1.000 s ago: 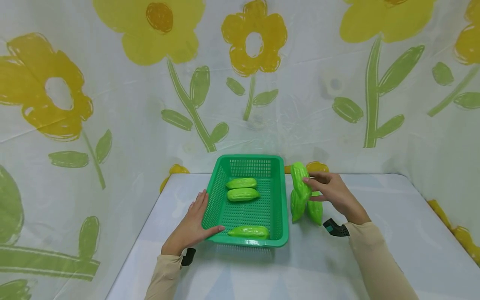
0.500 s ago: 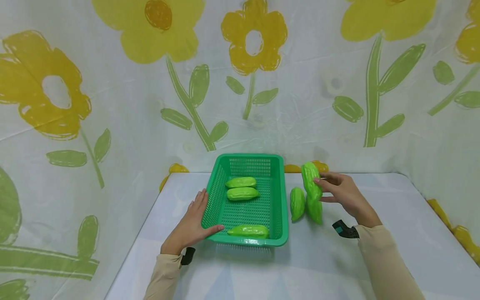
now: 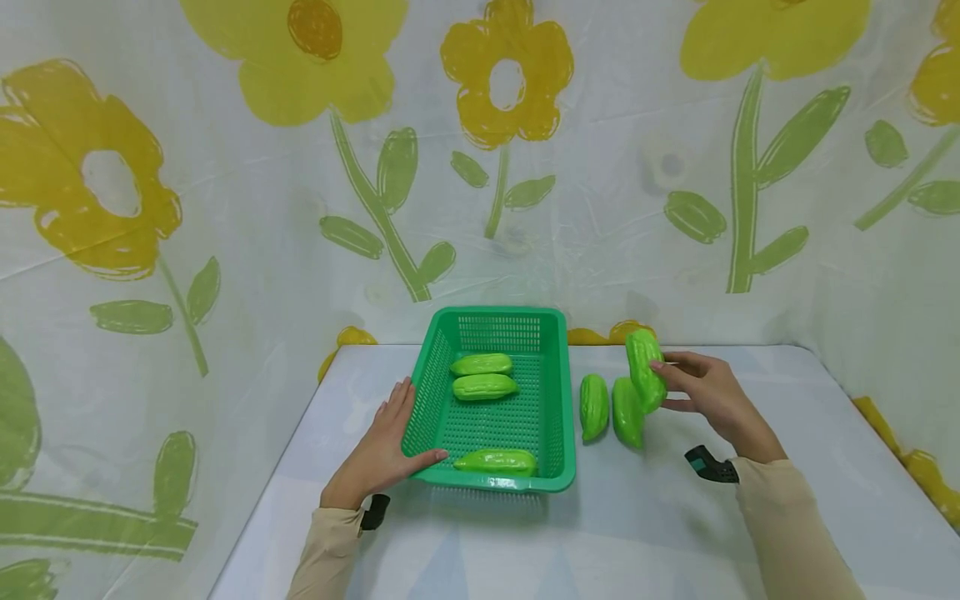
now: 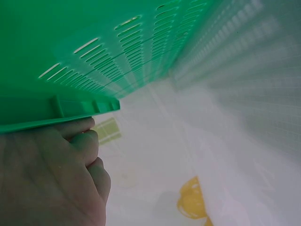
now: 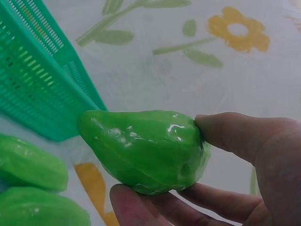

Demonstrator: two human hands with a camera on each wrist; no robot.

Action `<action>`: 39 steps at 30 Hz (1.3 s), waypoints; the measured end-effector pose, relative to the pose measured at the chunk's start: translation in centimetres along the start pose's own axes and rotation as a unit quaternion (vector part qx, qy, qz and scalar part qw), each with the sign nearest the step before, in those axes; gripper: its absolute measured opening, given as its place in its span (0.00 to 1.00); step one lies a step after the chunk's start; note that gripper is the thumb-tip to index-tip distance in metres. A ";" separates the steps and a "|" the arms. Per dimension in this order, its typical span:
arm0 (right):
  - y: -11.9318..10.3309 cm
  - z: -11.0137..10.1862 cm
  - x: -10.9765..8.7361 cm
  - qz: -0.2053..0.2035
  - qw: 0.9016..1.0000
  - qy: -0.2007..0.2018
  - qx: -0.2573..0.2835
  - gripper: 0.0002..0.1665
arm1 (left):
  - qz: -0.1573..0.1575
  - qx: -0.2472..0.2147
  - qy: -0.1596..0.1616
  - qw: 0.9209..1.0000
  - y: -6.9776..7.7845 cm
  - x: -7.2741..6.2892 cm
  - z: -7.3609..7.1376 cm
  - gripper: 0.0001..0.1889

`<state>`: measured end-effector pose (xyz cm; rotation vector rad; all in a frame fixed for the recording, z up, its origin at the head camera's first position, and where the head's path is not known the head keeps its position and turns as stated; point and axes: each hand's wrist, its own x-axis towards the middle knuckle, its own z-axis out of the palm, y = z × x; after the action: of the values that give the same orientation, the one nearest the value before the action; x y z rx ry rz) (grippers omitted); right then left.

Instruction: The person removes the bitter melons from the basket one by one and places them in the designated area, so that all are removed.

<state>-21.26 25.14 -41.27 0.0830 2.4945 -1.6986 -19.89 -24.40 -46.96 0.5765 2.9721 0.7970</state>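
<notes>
In the head view, my left hand point(image 3: 378, 454) lies along the left rim of a green plastic basket point(image 3: 567, 400). Its fingers are straight and the thumb reaches over the near corner; the left wrist view has the fingers against the basket's rim point(image 4: 47, 123). My right hand point(image 3: 716, 400) pinches a glossy green bitter melon point(image 3: 645, 367) between thumb and fingers, held tilted above the table. Below and left of it, two more bitter melons, a left one point(image 3: 594, 408) and a right one point(image 3: 626, 412), lie side by side, the right one partly covered by the held one.
Inside the basket, two bitter melons point(image 3: 483, 387) lie at the middle-back and another point(image 3: 497, 462) lies by the near wall. The white table point(image 3: 600, 533) meets a flower-printed curtain point(image 3: 600, 250) behind and at both sides.
My right hand has moved to the right with the bitter melon, uncovering the left of the two melons on the table. The left hand and basket have stayed put.
</notes>
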 end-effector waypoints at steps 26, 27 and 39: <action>4.4 -1.1 -0.4 0.071 0.997 0.002 -0.024 0.55 | 0.006 -0.004 0.002 1.000 -0.1 0.2 0.1 0.63; 4.6 -1.1 -0.5 0.073 0.997 0.002 -0.025 0.55 | 0.007 -0.004 0.003 1.000 -0.1 0.2 0.1 0.63; 6.3 -1.1 -0.3 0.081 0.996 0.001 -0.021 0.55 | 0.002 -0.004 0.000 1.000 -0.1 0.2 0.0 0.63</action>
<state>-20.37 28.47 -46.67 0.2757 2.4480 -1.5819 -20.08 -24.36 -47.00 0.5809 2.9676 0.8072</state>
